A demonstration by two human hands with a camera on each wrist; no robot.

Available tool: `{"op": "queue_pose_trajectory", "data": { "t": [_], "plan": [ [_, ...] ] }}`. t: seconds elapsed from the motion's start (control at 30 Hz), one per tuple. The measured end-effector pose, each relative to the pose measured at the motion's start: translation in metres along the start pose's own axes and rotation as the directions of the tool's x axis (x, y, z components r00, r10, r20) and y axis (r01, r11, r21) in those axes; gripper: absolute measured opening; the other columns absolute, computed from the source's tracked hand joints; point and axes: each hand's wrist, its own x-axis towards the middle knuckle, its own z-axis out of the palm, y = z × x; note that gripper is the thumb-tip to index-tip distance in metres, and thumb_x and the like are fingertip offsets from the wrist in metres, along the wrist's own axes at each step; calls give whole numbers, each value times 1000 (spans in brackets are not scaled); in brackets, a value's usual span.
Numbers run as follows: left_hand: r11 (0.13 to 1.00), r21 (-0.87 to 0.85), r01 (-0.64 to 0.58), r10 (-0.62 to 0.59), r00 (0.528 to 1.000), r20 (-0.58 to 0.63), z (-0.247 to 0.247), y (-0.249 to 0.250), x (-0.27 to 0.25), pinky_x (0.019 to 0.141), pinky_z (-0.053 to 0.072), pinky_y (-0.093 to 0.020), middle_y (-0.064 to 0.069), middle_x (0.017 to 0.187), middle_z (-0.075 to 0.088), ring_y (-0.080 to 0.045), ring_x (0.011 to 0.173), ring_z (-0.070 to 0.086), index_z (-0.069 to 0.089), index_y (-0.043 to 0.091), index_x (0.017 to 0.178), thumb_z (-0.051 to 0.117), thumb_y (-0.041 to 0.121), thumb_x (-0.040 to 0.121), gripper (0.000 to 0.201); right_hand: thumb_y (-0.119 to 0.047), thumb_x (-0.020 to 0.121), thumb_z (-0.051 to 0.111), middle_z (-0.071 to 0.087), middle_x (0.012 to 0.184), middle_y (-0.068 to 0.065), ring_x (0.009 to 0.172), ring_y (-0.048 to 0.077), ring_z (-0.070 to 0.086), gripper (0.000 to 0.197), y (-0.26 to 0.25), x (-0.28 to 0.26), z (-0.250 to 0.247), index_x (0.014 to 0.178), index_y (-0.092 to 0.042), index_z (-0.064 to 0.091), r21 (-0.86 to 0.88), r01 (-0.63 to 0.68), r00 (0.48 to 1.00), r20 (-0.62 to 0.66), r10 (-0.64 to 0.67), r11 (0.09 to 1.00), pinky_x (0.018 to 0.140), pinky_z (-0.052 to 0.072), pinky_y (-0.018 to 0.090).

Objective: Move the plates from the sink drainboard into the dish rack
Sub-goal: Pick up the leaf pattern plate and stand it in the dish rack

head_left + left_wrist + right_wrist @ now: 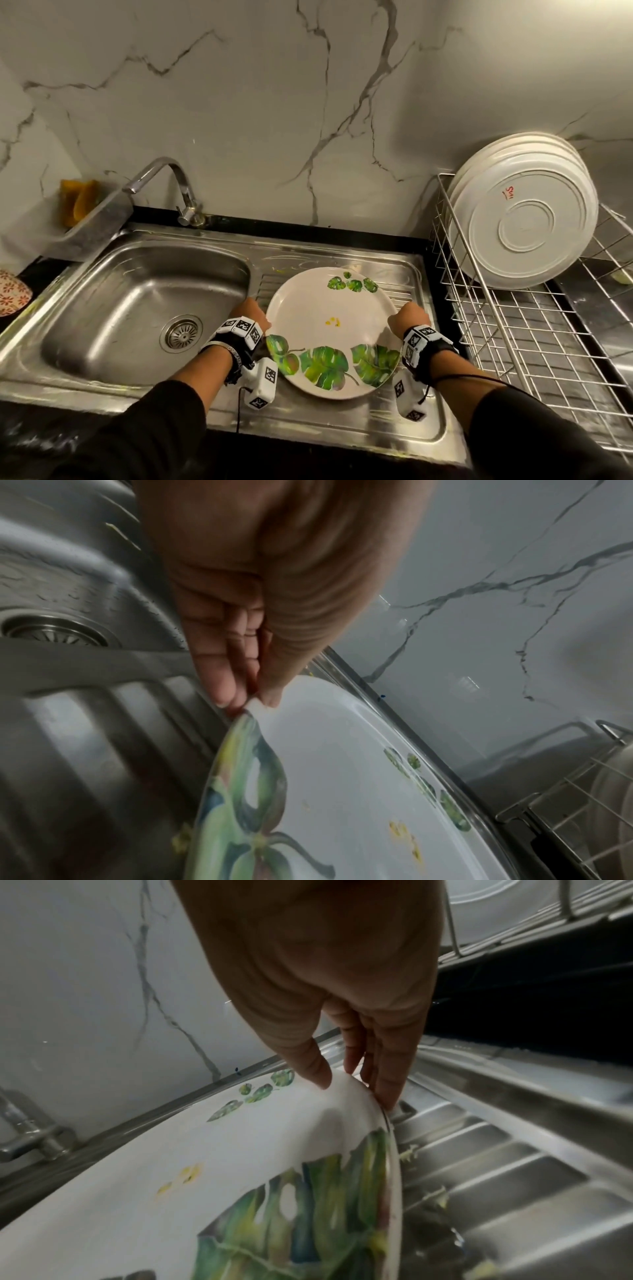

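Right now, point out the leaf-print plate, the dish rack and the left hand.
leaf-print plate [329, 308]: head view, bare centre of its face.
dish rack [534, 329]: head view, wire floor grid.
left hand [240, 631]: left wrist view, fingers pinching the plate's rim.

one red handwritten mark and a set of coded tags; nothing else is legible.

the red scrawl sits on the underside of the front white plate that stands on edge in the dish rack, above the raised ring of its foot; the strokes are too loose to make out as letters or numbers. black-and-white square coded tags cover the white wrist-camera units strapped to both wrists, and they carry patterns only, no words. small print runs along the left wrist strap but is too small to read. the leaf-patterned plate bears no text.
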Motion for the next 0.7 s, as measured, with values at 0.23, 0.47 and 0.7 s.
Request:
{"op": "queue_pose_trajectory", "data": {
  "t": [0.23,0.47,0.7],
  "plan": [
    [996,-81,46,-43,998,37,-2,-6,-7,82,59,-36,-12,95,75,-28,87,72,73,4,94,76,33,59,46,-20,86,60,63,97,15,86,33,61,32,6,-2,1,110,2,65,99,-62,996,76,55,993,70,49,32],
    [999,-39,-18,20,999,50,-12,-4,-18,87,56,-35,-13,103,74,-31,95,71,73,3,95,70,29,78,31,-17,87,57,61,84,10,85,33,61,32,9,-7,3,113,1,63,188,-102,989,123,80,977,80,54,37],
    [976,-180,-125,119,992,-45,-37,6,-14,80,59,-44,-22,94,74,-35,85,73,67,4,72,65,19,84,19,-19,87,57,68,103,21,95,37,67,37,-2,-8,-14,113,6,63,302,-59,996,76,38,951,80,56,39]
  ]
}}
